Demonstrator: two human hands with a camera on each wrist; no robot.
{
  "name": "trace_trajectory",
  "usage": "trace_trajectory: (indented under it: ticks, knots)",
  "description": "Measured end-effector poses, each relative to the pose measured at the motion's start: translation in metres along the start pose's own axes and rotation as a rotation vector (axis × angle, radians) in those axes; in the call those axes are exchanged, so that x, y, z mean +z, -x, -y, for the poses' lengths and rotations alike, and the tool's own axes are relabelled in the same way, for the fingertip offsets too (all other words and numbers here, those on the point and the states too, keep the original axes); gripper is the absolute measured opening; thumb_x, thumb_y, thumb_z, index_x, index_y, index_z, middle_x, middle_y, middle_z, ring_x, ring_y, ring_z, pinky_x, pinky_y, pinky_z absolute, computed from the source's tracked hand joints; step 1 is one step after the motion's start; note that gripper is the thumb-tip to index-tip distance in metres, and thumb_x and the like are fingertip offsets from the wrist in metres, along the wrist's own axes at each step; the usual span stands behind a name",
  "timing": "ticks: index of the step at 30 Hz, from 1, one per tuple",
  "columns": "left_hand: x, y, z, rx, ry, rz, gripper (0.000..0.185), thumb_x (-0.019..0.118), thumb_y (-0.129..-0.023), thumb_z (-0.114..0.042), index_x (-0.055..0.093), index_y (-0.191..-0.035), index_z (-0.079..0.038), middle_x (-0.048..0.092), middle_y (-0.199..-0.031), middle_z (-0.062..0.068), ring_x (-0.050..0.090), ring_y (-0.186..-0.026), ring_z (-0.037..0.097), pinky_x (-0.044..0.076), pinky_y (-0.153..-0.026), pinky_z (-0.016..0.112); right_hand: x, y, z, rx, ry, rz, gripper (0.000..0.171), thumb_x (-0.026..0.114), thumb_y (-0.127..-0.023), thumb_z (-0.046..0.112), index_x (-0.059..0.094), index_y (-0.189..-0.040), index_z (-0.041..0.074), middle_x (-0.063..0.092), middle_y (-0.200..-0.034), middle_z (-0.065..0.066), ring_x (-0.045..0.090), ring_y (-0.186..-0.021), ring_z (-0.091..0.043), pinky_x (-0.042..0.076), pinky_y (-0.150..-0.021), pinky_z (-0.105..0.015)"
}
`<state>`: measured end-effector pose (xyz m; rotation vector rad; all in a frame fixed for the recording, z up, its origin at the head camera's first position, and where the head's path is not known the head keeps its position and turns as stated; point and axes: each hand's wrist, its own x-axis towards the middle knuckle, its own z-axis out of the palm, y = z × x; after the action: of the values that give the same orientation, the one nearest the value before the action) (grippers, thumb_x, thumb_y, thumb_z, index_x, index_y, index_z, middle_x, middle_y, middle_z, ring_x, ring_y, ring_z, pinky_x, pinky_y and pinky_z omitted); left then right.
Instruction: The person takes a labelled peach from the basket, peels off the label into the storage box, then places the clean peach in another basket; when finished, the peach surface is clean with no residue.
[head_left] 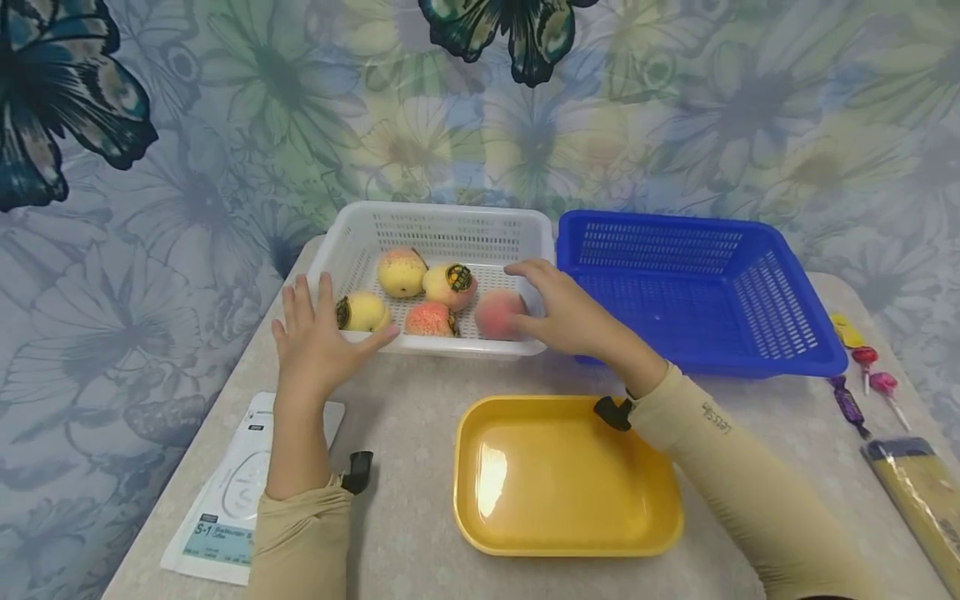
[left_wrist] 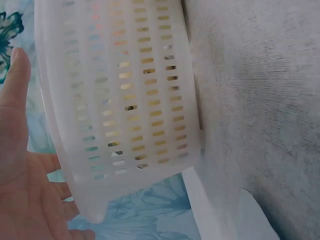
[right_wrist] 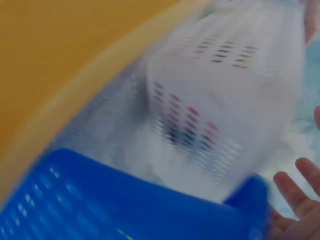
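A round pinkish-red peach (head_left: pixel 497 314) lies at the front right corner of a white perforated plastic basket (head_left: pixel 442 223), which stands on the speckled grey table (head_left: pixel 405 467) toward its back edge. The right hand (head_left: pixel 558 310) reaches over the basket's right rim with fingers gently bent, the fingertips at or just beside the peach; whether they actually press on it cannot be told, and the hand has not closed around it. The left hand (head_left: pixel 313 337) rests flat against the basket's front left corner, fingers straight and spread, thumb lying along the front rim, gripping nothing. Four more fruits share the basket: a yellow peach (head_left: pixel 402 272) at the back, a pink-yellow peach with a dark sticker (head_left: pixel 450 285) beside it, a yellow fruit with a sticker (head_left: pixel 362 312) at the left near the left hand, and a red-orange peach (head_left: pixel 431 320) at the front. Just right of the white basket stands a blue perforated plastic basket (head_left: pixel 701 287). A shallow yellow plastic tray (head_left: pixel 562 477) sits in front, under the right forearm. A white paper packet (head_left: pixel 225 500) lies at the left, and wrapped lollipops (head_left: pixel 873 375) at the right edge
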<state>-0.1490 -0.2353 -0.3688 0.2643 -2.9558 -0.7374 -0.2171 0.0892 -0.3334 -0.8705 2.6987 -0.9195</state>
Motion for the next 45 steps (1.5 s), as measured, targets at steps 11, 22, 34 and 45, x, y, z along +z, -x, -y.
trace_trajectory:
  ticks: [11,22,34,45]
  knots:
    - [0.004,-0.005,0.01,-0.074,0.021,0.036,0.142,0.063,-0.068,-0.085,-0.01,-0.157,0.0,-0.016,-0.164,0.023,-0.02,-0.151,0.039,-0.003,-0.116,0.071,0.022,-0.037,-0.01,-0.024,0.087,0.131,0.069,0.074,-0.085,0.012,0.044,-0.147,0.004,0.047,-0.148,-0.017,0.041,-0.139,-0.031,0.033,-0.118,-0.045]
    - [0.006,-0.006,0.013,-0.072,0.019,0.037,0.143,0.064,-0.068,-0.084,-0.008,-0.156,0.002,-0.012,-0.164,0.025,-0.013,-0.152,0.044,-0.002,-0.117,0.071,0.039,-0.049,-0.006,0.115,0.291,0.109,0.066,0.077,-0.085,0.031,0.05,-0.137,0.001,0.059,-0.132,-0.016,0.051,-0.125,-0.033,0.043,-0.109,-0.044]
    - [0.007,-0.008,0.014,-0.06,0.015,0.021,0.143,0.066,-0.068,-0.083,-0.004,-0.157,0.003,-0.009,-0.164,0.026,-0.007,-0.152,0.047,0.0,-0.117,0.071,0.046,-0.051,-0.002,0.129,0.354,0.094,0.075,0.076,-0.083,0.047,0.047,-0.145,0.015,0.061,-0.135,-0.01,0.056,-0.117,-0.033,0.048,-0.097,-0.047]
    - [0.007,-0.008,0.014,-0.065,0.014,0.021,0.143,0.066,-0.067,-0.083,-0.006,-0.157,0.002,-0.01,-0.165,0.025,-0.007,-0.152,0.046,0.001,-0.117,0.071,0.048,-0.054,0.002,0.14,0.36,0.118,0.075,0.074,-0.083,0.052,0.048,-0.145,0.018,0.063,-0.132,-0.009,0.059,-0.115,-0.032,0.049,-0.096,-0.048]
